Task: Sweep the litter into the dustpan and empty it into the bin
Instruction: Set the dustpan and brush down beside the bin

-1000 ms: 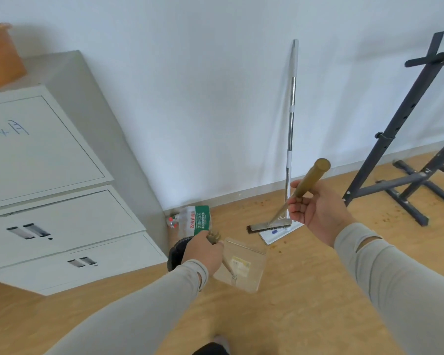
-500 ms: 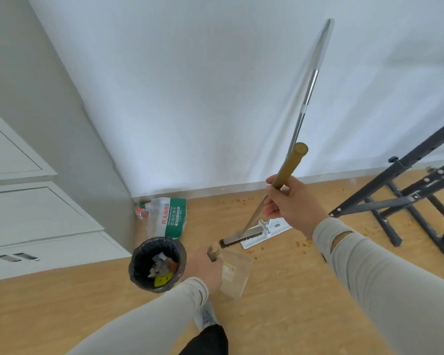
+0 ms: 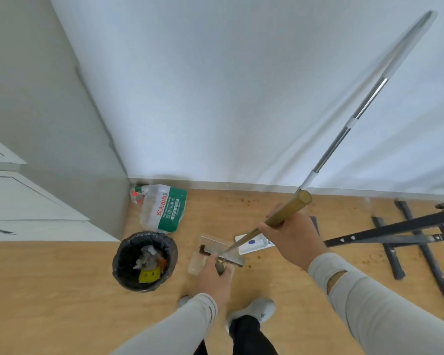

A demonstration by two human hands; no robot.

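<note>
My left hand grips the short handle of a clear plastic dustpan held low over the wooden floor, just right of the bin. My right hand grips the wooden handle of a broom; its thin metal shaft runs down to the dark bristle head, which lies across the dustpan. The round bin, lined with a black bag, stands on the floor with paper scraps and a yellow piece inside. Small brown litter crumbs are scattered near the skirting and to the right.
A grey metal cabinet fills the left. A shrink-wrapped pack of water bottles lies by the wall. A mop leans on the wall, its white head behind the dustpan. A black metal rack's legs spread over the floor at right. My shoes are below.
The view has tilted down and closer to the floor. The dustpan has dropped low beside the bin, and the broom head has come in over the dustpan.
</note>
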